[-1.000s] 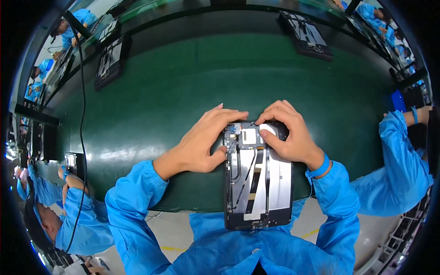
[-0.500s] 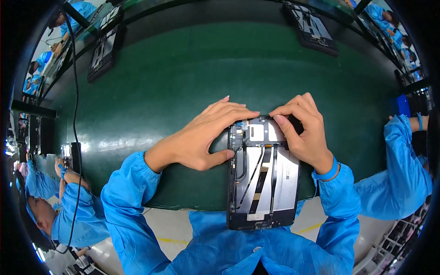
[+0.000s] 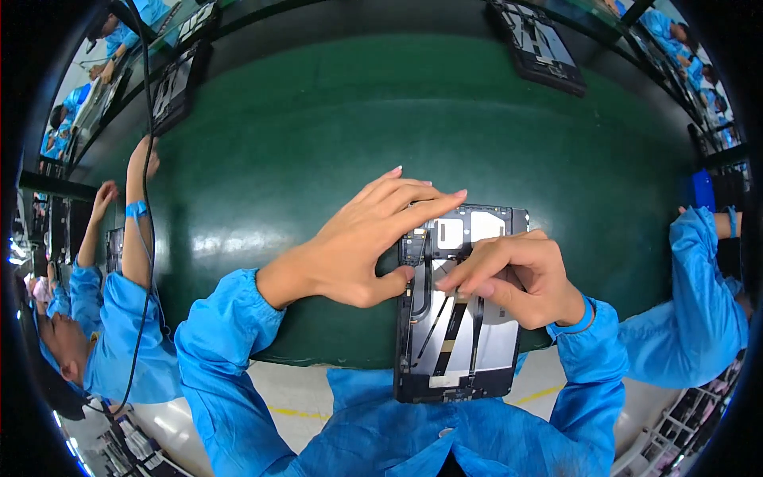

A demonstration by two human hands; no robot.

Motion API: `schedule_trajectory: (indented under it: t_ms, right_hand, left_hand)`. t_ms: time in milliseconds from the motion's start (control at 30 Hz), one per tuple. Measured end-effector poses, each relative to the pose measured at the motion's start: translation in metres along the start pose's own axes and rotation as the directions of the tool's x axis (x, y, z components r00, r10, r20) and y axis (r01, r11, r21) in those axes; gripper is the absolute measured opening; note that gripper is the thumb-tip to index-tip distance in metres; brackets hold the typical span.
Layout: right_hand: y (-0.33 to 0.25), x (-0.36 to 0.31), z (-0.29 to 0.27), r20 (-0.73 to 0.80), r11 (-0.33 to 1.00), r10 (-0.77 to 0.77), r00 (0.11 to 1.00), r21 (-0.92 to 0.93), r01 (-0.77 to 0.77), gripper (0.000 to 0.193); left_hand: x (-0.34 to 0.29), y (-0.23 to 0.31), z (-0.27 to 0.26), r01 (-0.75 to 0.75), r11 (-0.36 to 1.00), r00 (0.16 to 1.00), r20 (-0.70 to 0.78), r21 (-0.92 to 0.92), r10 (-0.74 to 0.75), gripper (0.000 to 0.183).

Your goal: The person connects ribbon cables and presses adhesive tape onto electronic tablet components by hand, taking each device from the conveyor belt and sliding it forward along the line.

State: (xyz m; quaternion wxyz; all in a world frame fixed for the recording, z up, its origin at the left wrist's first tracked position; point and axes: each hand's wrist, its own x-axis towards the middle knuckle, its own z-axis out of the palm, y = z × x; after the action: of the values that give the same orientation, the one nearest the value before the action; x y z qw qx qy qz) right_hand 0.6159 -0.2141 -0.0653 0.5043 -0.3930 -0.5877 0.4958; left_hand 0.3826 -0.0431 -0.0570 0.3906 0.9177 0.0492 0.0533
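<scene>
An opened tablet lies at the table's near edge, its inside facing up. Silver plates, dark ribbon cables and a black frame show. My left hand rests at the tablet's upper left corner with fingers stretched, the index fingertip by the top edge and the thumb against the left side. Over the tablet's middle, my right hand is closed in a pinch near the upper ends of the ribbon cables. Whatever sits between its fingertips is too small to make out. This hand also covers part of the tablet's right side.
More opened tablets stand at the far right and far left of the green table. A black cord hangs down on the left. Co-workers' arms are at the left and right.
My right hand has come down from the tablet's top edge to its middle, still pinched. My left hand has barely moved. The left co-worker's arm has reached forward, and the black cord has shifted right.
</scene>
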Motion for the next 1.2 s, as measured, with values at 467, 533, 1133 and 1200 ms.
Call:
schedule_trajectory:
  t_ms: [467, 533, 1133, 1200]
  right_hand:
    - [0.01, 0.007, 0.004, -0.123, 0.986, -0.059, 0.991, -0.163, 0.039, 0.008]
    - [0.01, 0.007, 0.006, -0.169, 0.974, -0.035, 0.985, -0.226, -0.004, 0.008]
    - [0.012, 0.011, 0.012, -0.267, 0.94, -0.072, 0.961, -0.34, -0.024, 0.011]
    - [0.013, 0.011, 0.012, -0.266, 0.937, -0.079, 0.961, -0.35, -0.02, 0.012]
  left_hand:
    - [-0.004, -0.003, -0.005, 0.01, 1.0, 1.0, 0.008, 0.021, -0.01, 0.115]
    - [-0.004, -0.003, -0.005, 0.01, 1.0, 1.0, 0.005, 0.025, -0.01, 0.116]
    - [-0.007, -0.01, -0.008, -0.046, 0.999, 0.999, -0.022, -0.027, 0.045, 0.111]
    - [-0.007, -0.011, -0.008, -0.048, 0.999, 0.999, -0.017, -0.017, 0.048, 0.111]
